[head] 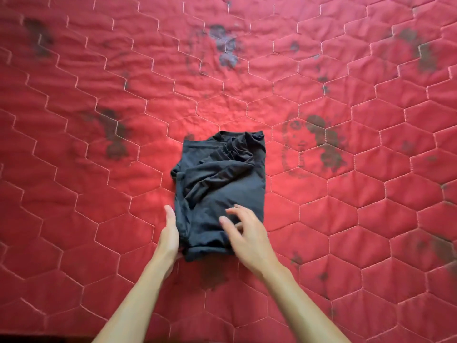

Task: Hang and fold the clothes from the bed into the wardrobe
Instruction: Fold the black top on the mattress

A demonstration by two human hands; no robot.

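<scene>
Lying near the middle of the quilt (pixel 346 209), the garment (pixel 222 184) is a dark grey bundle folded into a rough rectangle, its long side running away from you. Its top layer is creased, with diagonal wrinkles across the middle and a gathered, stitched hem bunched at the far right corner. The near edge is a rolled fold, and the left side shows loose layers stacked unevenly.

Your left hand (pixel 170 233) lies against the garment's near left edge, fingers straight and together, pointing away from you, the palm touching the cloth. It grips nothing; the thumb is mostly hidden low by the near corner. Your right hand (pixel 247 237) is over the near right part of the garment, fingers spread and loosely curved, released, holding nothing. It is blurred, so you cannot tell whether the fingertips touch the fabric or hang just above it.

Under it all the quilt is red, stitched in pale hexagons, and fills the whole view. Dark faded marks (pixel 321 142) dot it: one just right of the garment, another to its left, one beside its near edge between your forearms (pixel 138 293), more farther away
</scene>
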